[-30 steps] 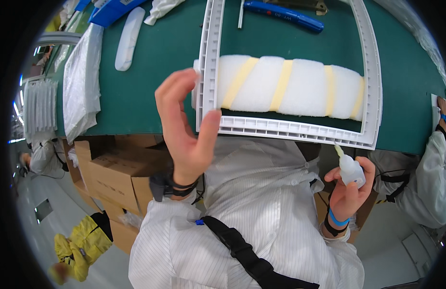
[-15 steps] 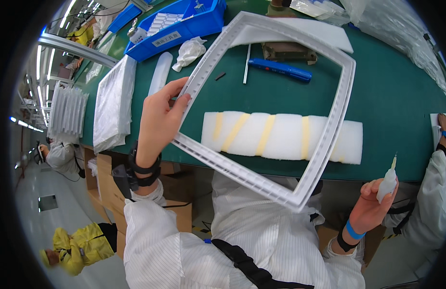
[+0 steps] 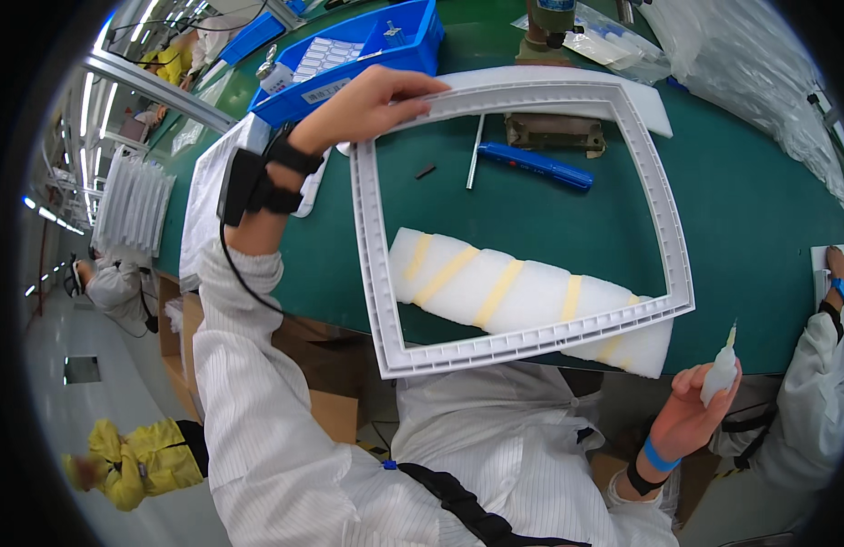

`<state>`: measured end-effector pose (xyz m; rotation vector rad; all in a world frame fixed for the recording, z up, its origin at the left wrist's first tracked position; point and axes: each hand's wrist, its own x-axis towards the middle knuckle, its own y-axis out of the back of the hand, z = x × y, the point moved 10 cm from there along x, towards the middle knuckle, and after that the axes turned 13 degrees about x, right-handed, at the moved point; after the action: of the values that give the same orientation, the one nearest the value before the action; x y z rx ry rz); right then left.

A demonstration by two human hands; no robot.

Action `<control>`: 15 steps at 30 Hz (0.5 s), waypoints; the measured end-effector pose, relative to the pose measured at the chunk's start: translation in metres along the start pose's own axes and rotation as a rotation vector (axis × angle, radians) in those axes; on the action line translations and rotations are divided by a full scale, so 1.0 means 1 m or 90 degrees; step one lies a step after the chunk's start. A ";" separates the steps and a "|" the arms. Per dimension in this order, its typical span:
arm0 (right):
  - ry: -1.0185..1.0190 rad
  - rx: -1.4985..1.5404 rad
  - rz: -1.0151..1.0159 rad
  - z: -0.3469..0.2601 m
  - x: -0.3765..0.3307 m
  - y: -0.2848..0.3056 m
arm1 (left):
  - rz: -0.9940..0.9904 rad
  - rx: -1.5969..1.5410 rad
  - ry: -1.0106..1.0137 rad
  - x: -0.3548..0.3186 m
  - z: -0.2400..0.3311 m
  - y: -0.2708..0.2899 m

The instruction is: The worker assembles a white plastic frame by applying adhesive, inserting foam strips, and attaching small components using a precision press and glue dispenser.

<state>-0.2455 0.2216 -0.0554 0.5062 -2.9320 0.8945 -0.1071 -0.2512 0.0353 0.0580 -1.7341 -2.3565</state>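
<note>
My left hand (image 3: 363, 105) grips the far left corner of a large white square plastic frame (image 3: 376, 264) and holds it over the green table (image 3: 759, 210). Through the frame I see a white foam block with yellow tape bands (image 3: 522, 296) lying on the table. My right hand (image 3: 691, 415) is low at the right, below the table edge, closed around a small white squeeze bottle with a thin nozzle (image 3: 721, 369) pointing up. It is apart from the frame.
A blue pen-like tool (image 3: 531, 164), a thin metal rod (image 3: 475, 150) and a brown fixture (image 3: 554, 132) lie behind the frame. A blue bin (image 3: 349, 55) stands at the back left, white foam sheets (image 3: 208, 191) at left. Another person's sleeve (image 3: 828, 383) is at the right edge.
My left hand has moved forward and up the frame to its far corner, pushing the frame out over the table. My right hand with the bottle stays low at the right.
</note>
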 end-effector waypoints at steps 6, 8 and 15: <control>-0.020 -0.026 -0.029 0.011 -0.023 -0.022 | 0.102 0.100 -0.140 0.037 -0.006 -0.019; -0.035 -0.025 -0.072 0.017 -0.030 -0.034 | 0.090 0.194 -0.137 0.049 -0.004 -0.029; -0.036 -0.077 -0.132 0.026 -0.033 -0.047 | 0.245 0.172 -0.008 0.011 0.059 0.001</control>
<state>-0.1974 0.1806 -0.0555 0.8214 -2.8893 0.6865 -0.1270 -0.1984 0.0557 -0.2279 -1.8639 -1.8485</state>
